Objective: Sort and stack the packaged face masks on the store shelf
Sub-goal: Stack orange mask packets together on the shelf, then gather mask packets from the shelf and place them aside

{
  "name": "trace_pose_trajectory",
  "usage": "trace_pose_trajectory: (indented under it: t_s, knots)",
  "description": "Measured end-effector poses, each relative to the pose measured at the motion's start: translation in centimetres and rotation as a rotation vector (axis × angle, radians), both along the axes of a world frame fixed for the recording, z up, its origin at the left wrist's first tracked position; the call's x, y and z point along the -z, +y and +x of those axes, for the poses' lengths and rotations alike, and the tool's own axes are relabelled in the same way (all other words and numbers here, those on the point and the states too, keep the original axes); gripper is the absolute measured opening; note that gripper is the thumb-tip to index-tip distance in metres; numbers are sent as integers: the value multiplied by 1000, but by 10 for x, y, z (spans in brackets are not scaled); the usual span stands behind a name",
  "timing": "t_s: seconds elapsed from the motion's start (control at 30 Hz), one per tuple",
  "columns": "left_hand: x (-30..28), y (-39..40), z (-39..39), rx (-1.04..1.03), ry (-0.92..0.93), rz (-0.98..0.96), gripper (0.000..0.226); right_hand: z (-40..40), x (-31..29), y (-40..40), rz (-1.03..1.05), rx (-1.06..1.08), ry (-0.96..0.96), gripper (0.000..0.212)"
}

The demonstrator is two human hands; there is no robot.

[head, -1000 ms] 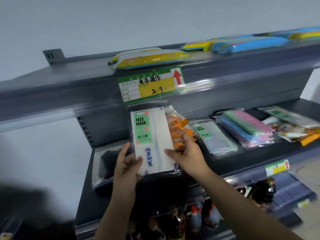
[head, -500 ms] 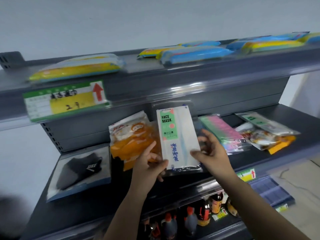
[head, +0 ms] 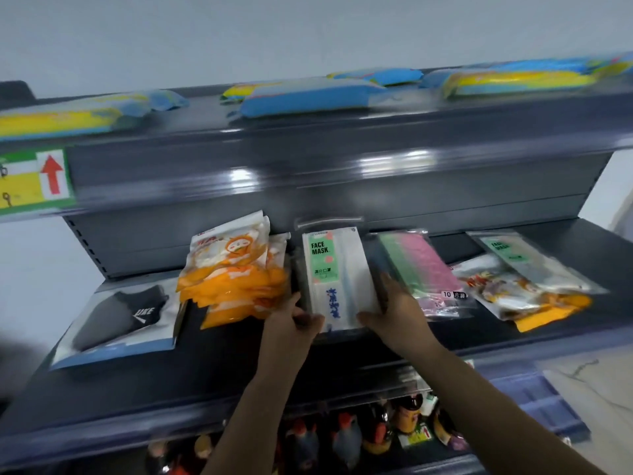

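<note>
A white pack with a green FACE MASK label (head: 337,269) lies on the middle of the dark shelf (head: 222,358), on top of other clear packs. My left hand (head: 294,320) grips its near left corner. My right hand (head: 394,310) holds its near right edge, fingers along the side. An orange cartoon mask pack (head: 233,272) lies to the left, touching it. A black mask in a clear pack (head: 120,317) is at far left. A pink and green pack (head: 421,269) lies right of my right hand. Further right are a FACE MASK pack (head: 520,258) and an orange-edged pack (head: 520,296).
The upper shelf carries blue and yellow packets (head: 308,97) and a green and yellow price tag with a red arrow (head: 34,180) at left. Bottles with red caps (head: 359,430) stand on the shelf below. A blue crate (head: 544,402) sits at lower right.
Both hands carried the white FACE MASK pack to the right and laid it down on the pile between the orange pack and the pink-green pack. The view swung right.
</note>
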State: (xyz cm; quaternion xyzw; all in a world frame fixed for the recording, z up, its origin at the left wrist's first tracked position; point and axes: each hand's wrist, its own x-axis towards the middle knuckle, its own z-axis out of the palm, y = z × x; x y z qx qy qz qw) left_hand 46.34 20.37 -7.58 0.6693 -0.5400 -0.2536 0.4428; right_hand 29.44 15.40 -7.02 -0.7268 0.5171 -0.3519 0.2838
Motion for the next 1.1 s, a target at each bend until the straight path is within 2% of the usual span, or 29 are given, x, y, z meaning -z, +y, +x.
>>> trace_pose_trajectory:
  t_s: [0.07, 0.2, 0.37, 0.53, 0.6, 0.67, 0.93, 1.1]
  knots:
    - [0, -3, -3, -12, -57, 27, 48, 2, 0, -5, -6, 12, 63, 73]
    - [5, -15, -3, -39, -125, 96, 53, 8, 0, -12, -18, 12, 135, 68]
    - [5, -18, 5, -114, -460, 119, 56, 7, -3, -19, -36, -76, 192, 63]
    - [-10, -28, -3, -13, -673, -20, 31, -4, -6, -23, -98, 3, 40, 42]
    - [-15, -38, -13, -3, -713, -42, 31, -8, -12, -20, -97, 33, -77, 39]
    - [-20, -48, -27, 33, -732, -75, 36, -18, -19, -18, -105, 53, -115, 39]
    - [-27, -79, -122, 227, -938, -209, 48, -123, -27, -42, -149, 214, 204, 43]
    - [-22, -95, -193, 289, -948, -162, 38, -197, -19, -66, -121, 244, 417, 46]
